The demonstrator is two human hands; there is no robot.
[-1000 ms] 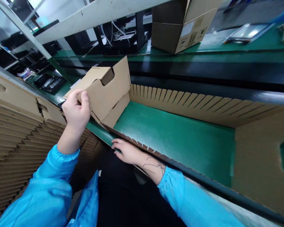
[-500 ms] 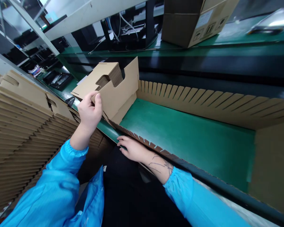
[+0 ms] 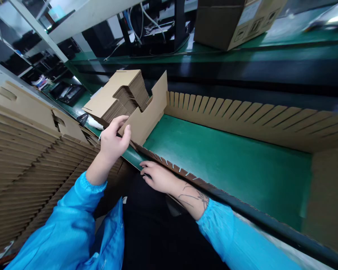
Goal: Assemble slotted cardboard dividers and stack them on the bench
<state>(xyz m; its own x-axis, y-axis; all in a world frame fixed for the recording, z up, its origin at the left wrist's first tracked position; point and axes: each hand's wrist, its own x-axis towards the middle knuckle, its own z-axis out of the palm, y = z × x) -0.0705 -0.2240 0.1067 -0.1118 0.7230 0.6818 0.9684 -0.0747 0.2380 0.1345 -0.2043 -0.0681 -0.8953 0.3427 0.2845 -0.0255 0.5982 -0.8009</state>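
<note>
Seen from above, a person in blue sleeves works at a green bench (image 3: 228,157). On it lies a long cardboard frame (image 3: 214,117), the green surface showing inside its walls; both long walls are cut into rows of slots. At the frame's left end stands a flap (image 3: 148,118) with a notch in its top edge. The left hand (image 3: 112,140) is at the flap's near corner, thumb in front and fingers behind; whether they pinch it or only touch it, I cannot tell. The right hand (image 3: 157,176) lies palm down at the bench's near edge, just outside the near wall, its fingers slightly spread and gently curved. Just left of the flap is a stack of flat cardboard (image 3: 122,90). A larger pile of cardboard (image 3: 30,161) fills the left side. A box (image 3: 239,26) with printed symbols stands behind, beyond a dark strip.
</note>
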